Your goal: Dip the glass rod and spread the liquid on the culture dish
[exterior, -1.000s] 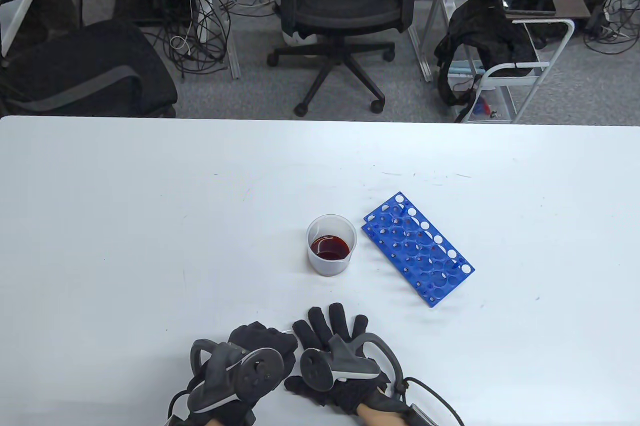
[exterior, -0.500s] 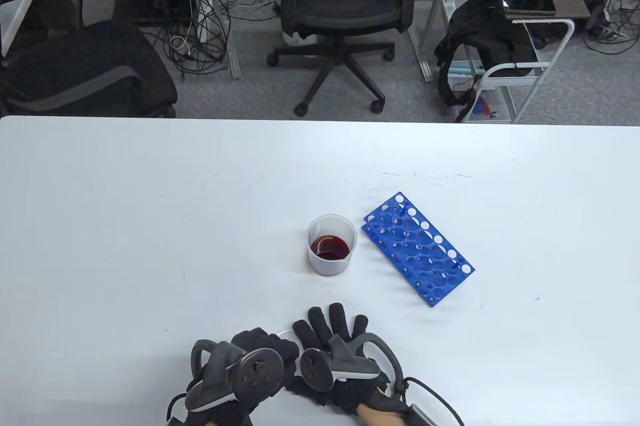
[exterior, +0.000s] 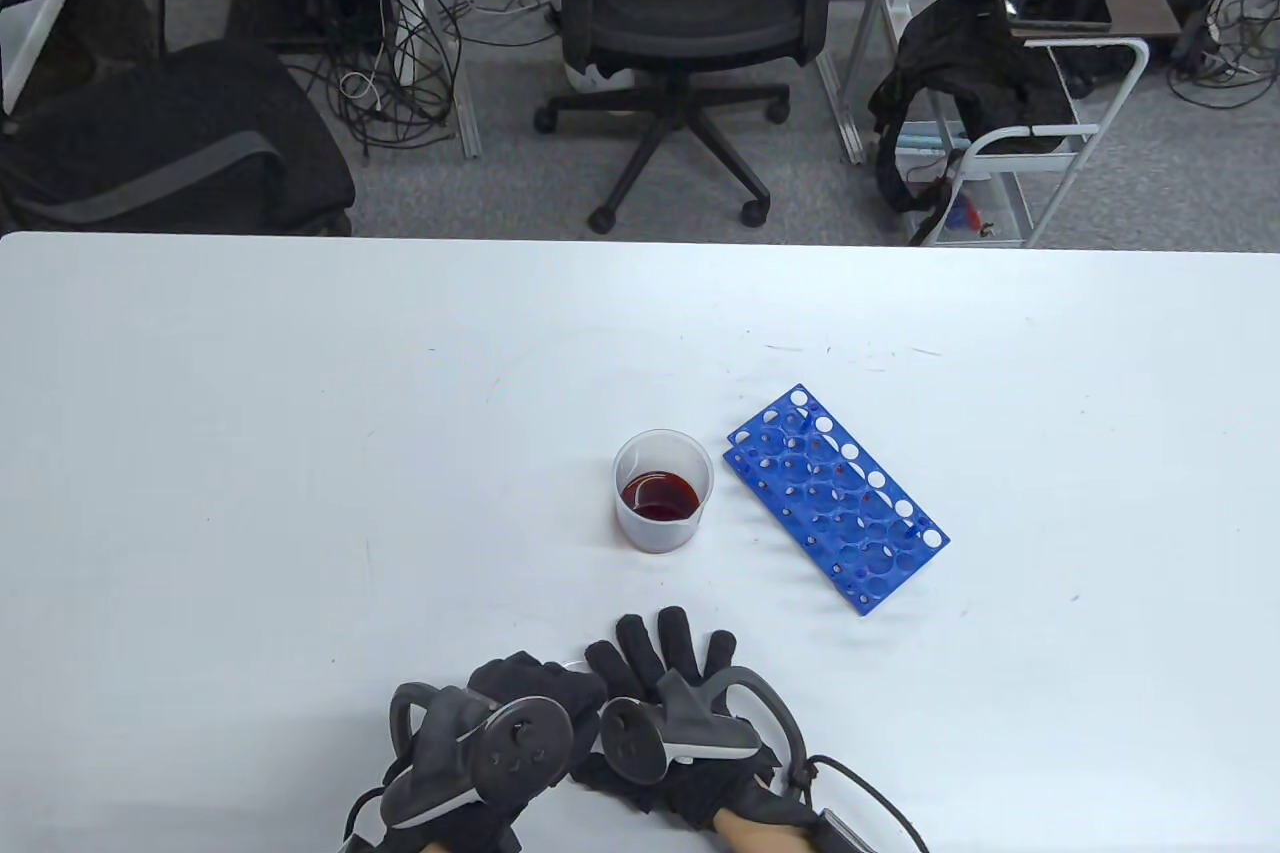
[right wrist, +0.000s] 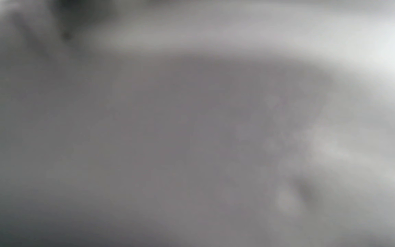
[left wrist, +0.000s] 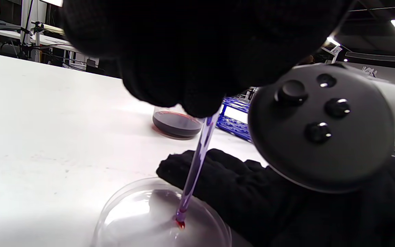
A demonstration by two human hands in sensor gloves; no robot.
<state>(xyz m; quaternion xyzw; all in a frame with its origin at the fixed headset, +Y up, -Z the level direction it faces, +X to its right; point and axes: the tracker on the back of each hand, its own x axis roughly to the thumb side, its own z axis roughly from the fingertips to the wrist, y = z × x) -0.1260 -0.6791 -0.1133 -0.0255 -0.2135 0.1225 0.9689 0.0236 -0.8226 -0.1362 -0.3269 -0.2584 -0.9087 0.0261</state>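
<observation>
My left hand (exterior: pixel 535 688) grips a clear glass rod (left wrist: pixel 197 161) in its closed fingers (left wrist: pixel 197 106). The rod slants down into a clear culture dish (left wrist: pixel 132 216), and its tip carries a red drop on the dish floor. In the table view the hand hides all but a sliver of the dish (exterior: pixel 572 665). My right hand (exterior: pixel 665 658) lies flat on the table with fingers spread, right beside the dish rim in the left wrist view (left wrist: pixel 231 185); it holds nothing. A clear beaker (exterior: pixel 662 491) of dark red liquid stands beyond the hands. The right wrist view is a grey blur.
A blue test tube rack (exterior: pixel 835 496) lies to the right of the beaker and holds no tubes. The white table (exterior: pixel 250 453) stretches wide to the left and right. Office chairs and a cart stand past its far edge.
My left hand has shifted a little to the right, closer to the right hand. The right hand, beaker and rack have not moved.
</observation>
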